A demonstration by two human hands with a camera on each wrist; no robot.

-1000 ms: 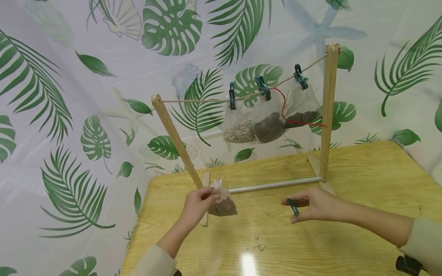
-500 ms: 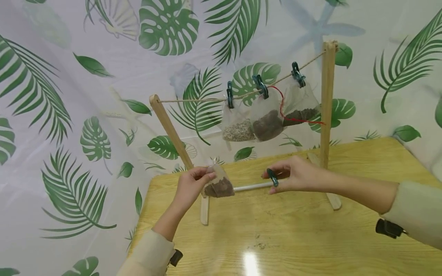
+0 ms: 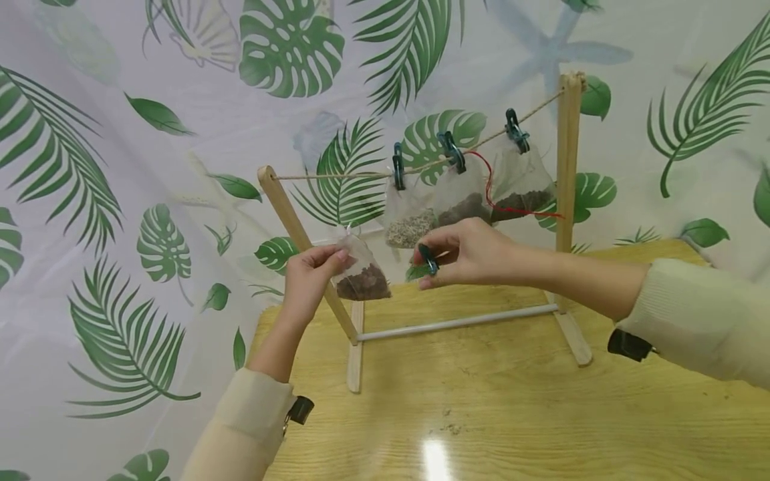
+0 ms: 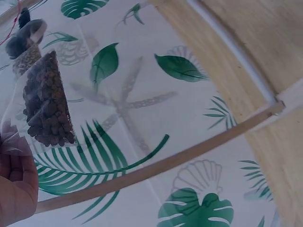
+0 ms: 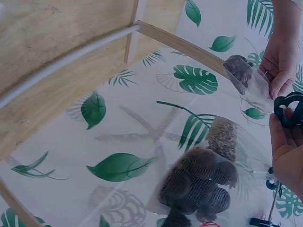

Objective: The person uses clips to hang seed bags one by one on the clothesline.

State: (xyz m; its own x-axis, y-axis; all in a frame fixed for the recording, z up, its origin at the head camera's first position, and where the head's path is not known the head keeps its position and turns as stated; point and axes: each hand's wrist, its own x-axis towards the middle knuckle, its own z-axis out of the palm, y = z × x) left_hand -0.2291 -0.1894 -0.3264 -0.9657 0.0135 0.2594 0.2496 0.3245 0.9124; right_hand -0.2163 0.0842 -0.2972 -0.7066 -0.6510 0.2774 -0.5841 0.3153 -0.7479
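Observation:
My left hand (image 3: 307, 277) pinches the top of a small see-through mesh bag (image 3: 363, 282) with dark brown pieces inside, raised in front of the rack's left post. In the left wrist view the pieces look like small pebbly lumps. Between thumb and fingers, my right hand (image 3: 475, 254) holds a dark green spring clip (image 3: 428, 259), just below the hanging bags. A twine line (image 3: 337, 176) runs between the posts. Clips fasten three filled bags to it: one with pale grains (image 3: 410, 228), one with dark round lumps (image 5: 199, 182), partly behind my right hand, and one with dark bits (image 3: 522, 203).
The wooden rack's left post (image 3: 285, 210) and right post (image 3: 568, 167) stand on the table (image 3: 511, 401), joined low down by a white rod (image 3: 457, 324). A red string (image 3: 488, 190) hangs by the middle bag. Behind is a leaf-print sheet (image 3: 120, 300).
Both hands have risen from near the tabletop toward the line. The left carries the bag up and slightly left; the right brings the clip up and left, now overlapping the hanging bags.

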